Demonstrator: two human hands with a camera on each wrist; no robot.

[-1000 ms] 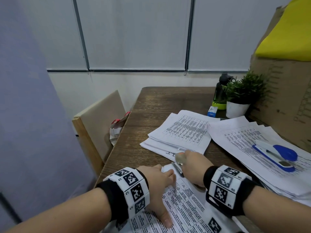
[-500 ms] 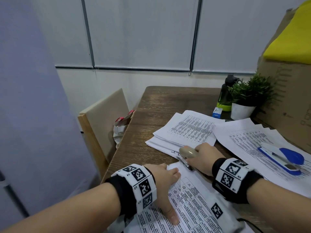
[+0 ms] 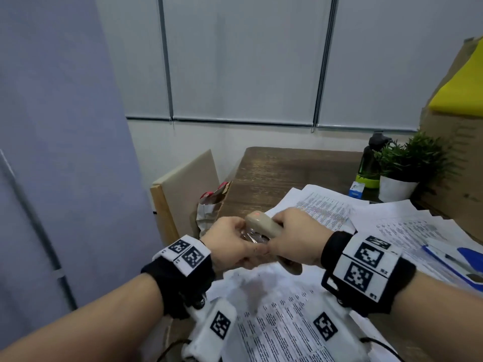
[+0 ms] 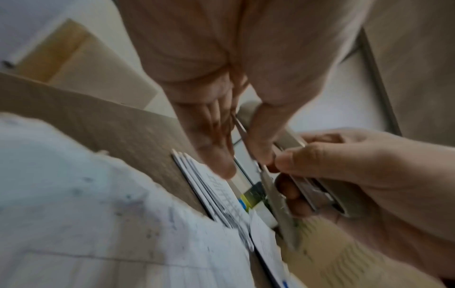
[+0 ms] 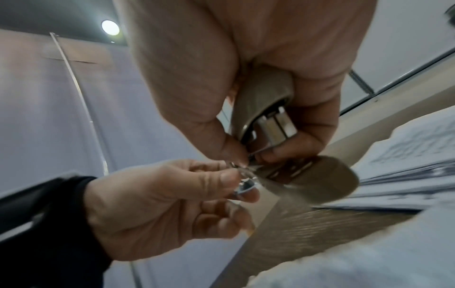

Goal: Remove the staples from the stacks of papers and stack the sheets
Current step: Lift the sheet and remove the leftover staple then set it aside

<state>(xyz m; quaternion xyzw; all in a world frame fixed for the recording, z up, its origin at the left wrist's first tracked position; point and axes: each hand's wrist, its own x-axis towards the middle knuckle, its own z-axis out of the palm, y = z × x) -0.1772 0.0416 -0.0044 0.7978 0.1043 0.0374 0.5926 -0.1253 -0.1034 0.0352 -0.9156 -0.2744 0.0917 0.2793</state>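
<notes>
My right hand (image 3: 292, 239) grips a beige staple remover (image 3: 262, 225) and holds it up above the table. My left hand (image 3: 235, 240) pinches the metal front end of the staple remover (image 5: 246, 175) between thumb and forefinger. Whether a staple sits in that pinch is too small to tell. Below both hands lies a printed paper stack (image 3: 277, 314) at the table's near edge. A second paper stack (image 3: 324, 205) lies just behind the hands. In the left wrist view my left hand's fingers (image 4: 216, 155) meet the remover (image 4: 317, 191).
More printed sheets (image 3: 407, 231) spread out at the right with a blue stapler (image 3: 462, 259) on them. A potted plant (image 3: 407, 165), a dark bottle (image 3: 371, 158) and a cardboard box (image 3: 457, 158) stand at the back right. A chair (image 3: 183, 189) is left of the wooden table (image 3: 287, 165).
My right hand lifted the staple remover off the paper corner. My left hand left the sheet it pressed flat and came up to pinch the remover's metal end.
</notes>
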